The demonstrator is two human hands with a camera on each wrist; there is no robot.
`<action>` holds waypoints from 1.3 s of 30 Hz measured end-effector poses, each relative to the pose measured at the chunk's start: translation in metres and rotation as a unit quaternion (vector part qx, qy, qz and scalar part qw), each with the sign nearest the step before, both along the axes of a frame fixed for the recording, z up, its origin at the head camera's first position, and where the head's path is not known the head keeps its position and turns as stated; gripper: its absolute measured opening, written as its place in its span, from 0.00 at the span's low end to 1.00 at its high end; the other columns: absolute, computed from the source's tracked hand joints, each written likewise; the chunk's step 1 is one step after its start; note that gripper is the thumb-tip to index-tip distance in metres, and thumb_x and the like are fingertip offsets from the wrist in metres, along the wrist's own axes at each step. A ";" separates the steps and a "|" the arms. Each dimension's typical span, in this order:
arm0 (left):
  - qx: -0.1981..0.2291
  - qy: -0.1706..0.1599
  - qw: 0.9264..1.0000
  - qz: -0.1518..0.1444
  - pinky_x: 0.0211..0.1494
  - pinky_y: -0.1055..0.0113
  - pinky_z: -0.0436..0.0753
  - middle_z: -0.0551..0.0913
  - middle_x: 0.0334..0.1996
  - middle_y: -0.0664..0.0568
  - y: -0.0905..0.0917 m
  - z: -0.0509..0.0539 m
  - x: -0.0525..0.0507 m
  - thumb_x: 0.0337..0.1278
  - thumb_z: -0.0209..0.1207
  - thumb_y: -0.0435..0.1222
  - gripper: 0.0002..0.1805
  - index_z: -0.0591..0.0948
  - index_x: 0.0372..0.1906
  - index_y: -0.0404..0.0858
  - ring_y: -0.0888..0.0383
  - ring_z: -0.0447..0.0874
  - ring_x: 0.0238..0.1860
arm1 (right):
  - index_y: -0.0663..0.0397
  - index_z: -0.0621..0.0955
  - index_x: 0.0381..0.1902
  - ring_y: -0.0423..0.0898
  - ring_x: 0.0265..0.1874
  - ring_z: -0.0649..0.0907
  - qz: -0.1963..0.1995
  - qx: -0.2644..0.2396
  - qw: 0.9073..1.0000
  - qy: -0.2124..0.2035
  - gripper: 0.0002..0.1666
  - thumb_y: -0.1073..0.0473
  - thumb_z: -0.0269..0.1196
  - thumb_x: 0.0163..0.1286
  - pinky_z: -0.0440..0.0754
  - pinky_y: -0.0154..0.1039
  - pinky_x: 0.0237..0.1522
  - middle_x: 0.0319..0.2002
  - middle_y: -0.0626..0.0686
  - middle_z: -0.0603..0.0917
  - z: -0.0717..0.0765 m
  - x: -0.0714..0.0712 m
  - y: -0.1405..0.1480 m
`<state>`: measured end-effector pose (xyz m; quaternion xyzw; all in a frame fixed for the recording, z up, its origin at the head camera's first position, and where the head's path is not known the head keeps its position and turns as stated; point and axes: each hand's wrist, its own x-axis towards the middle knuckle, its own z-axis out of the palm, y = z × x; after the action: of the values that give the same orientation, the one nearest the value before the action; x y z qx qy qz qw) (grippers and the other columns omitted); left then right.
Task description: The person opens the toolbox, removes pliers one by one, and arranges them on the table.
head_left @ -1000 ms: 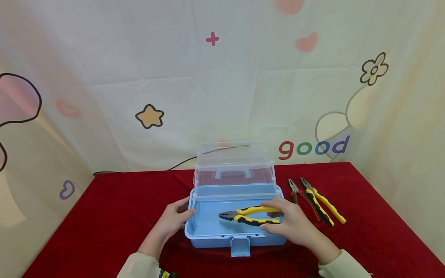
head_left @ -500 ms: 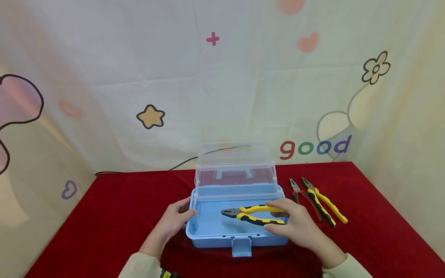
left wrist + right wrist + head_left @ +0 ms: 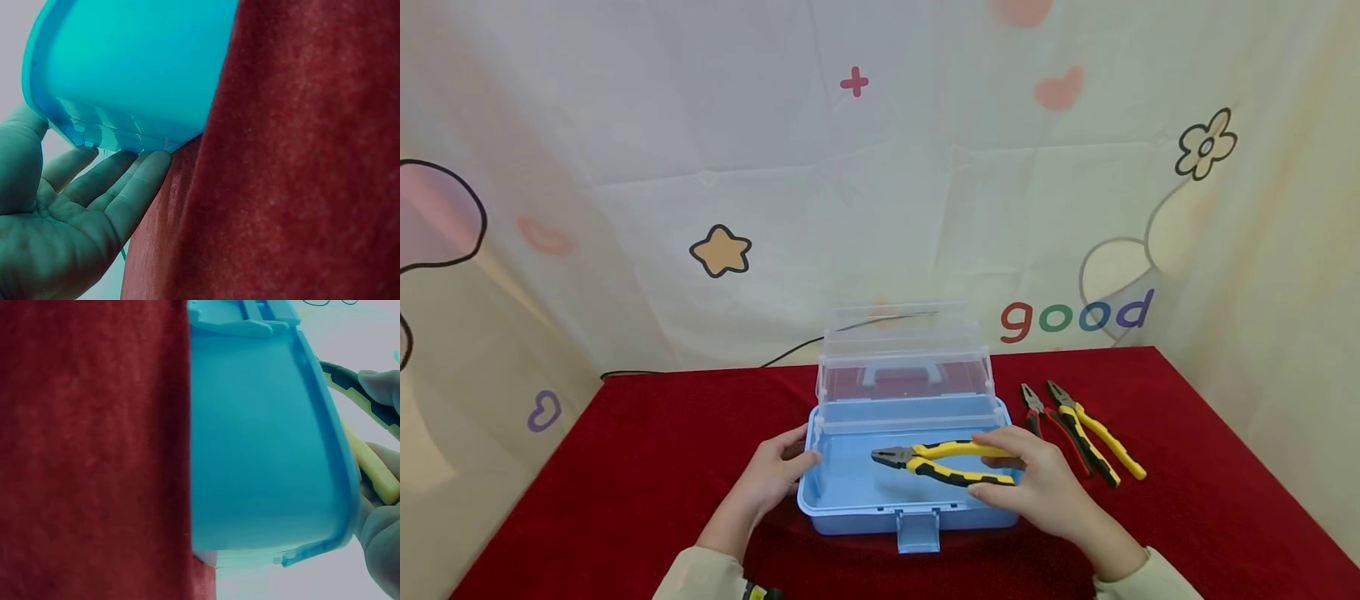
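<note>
In the head view, a light-blue plastic toolbox point(image 3: 846, 523) stands with its clear lid point(image 3: 842, 382) raised at the back. My left hand point(image 3: 775, 468) holds the box's left wall, thumb over the rim; in the left wrist view its fingers point(image 3: 140, 187) lie along the outside. Yellow-and-black combination pliers point(image 3: 895, 457) hang over the box interior, jaws pointing left and handles spread. My right hand point(image 3: 1047, 483) grips them by the handle ends, between thumb and fingers. The right wrist view shows the yellow handle point(image 3: 372, 465) beyond the box's right wall.
To the right of the box lie red-and-black pliers point(image 3: 1033, 402) and another yellow-and-black pair point(image 3: 1101, 433), side by side. The front latch point(image 3: 917, 533) hangs down. A red cloth point(image 3: 677, 450) covers the table; a thin black cable point(image 3: 632, 372) runs along its back edge before a printed curtain.
The right hand and pliers have shifted slightly right relative to the box. The left hand keeps its place at the left wall, and the box has not visibly moved.
</note>
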<state>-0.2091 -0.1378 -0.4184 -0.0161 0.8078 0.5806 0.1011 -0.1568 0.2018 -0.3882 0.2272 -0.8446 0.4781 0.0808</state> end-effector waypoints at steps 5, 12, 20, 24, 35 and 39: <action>-0.007 -0.003 1.000 0.002 0.43 0.52 0.85 0.74 0.60 0.37 0.000 0.001 0.001 0.59 0.58 0.38 0.33 0.64 0.70 0.39 0.49 0.82 0.47 | 0.61 0.79 0.52 0.46 0.38 0.86 -0.005 -0.008 1.000 0.028 0.30 0.59 0.74 0.50 0.86 0.38 0.40 0.44 0.54 0.81 0.003 0.001 0.004; -0.007 -0.011 1.000 0.006 0.44 0.53 0.85 0.74 0.60 0.37 -0.001 0.001 0.001 0.60 0.57 0.38 0.33 0.64 0.70 0.40 0.49 0.81 0.48 | 0.61 0.79 0.53 0.43 0.38 0.86 -0.028 -0.006 0.998 0.059 0.31 0.62 0.74 0.50 0.86 0.36 0.39 0.45 0.54 0.81 0.010 0.001 0.014; -0.006 -0.011 1.000 0.008 0.44 0.53 0.85 0.74 0.60 0.37 0.000 0.001 0.000 0.60 0.57 0.38 0.32 0.64 0.70 0.40 0.49 0.82 0.48 | 0.62 0.79 0.54 0.34 0.39 0.83 -0.058 -0.010 0.995 0.075 0.32 0.66 0.73 0.49 0.83 0.27 0.38 0.47 0.55 0.80 0.021 0.003 0.024; -0.005 -0.009 1.000 0.005 0.43 0.52 0.85 0.73 0.60 0.37 0.000 -0.001 0.000 0.60 0.56 0.37 0.32 0.64 0.70 0.39 0.49 0.82 0.48 | 0.61 0.78 0.55 0.36 0.39 0.85 -0.067 -0.008 0.996 0.066 0.32 0.66 0.73 0.49 0.82 0.26 0.38 0.48 0.55 0.80 0.024 0.004 0.028; -0.005 -0.012 1.000 0.006 0.43 0.52 0.85 0.73 0.60 0.36 0.001 0.000 0.001 0.61 0.57 0.37 0.32 0.63 0.70 0.39 0.48 0.82 0.48 | 0.64 0.79 0.53 0.31 0.38 0.84 -0.096 -0.019 0.990 0.100 0.32 0.71 0.73 0.46 0.81 0.23 0.38 0.45 0.54 0.80 0.027 0.002 0.036; -0.009 -0.012 1.000 0.005 0.43 0.52 0.85 0.73 0.60 0.36 0.000 0.001 0.000 0.61 0.57 0.38 0.32 0.64 0.70 0.39 0.48 0.82 0.48 | 0.63 0.79 0.53 0.34 0.38 0.85 -0.113 -0.008 0.989 0.099 0.32 0.69 0.73 0.47 0.81 0.22 0.38 0.46 0.54 0.79 0.028 0.002 0.039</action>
<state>-0.2087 -0.1375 -0.4178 -0.0279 0.8114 0.5738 0.1079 -0.1549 0.2410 -0.3598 0.1755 -0.8487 0.4480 0.2196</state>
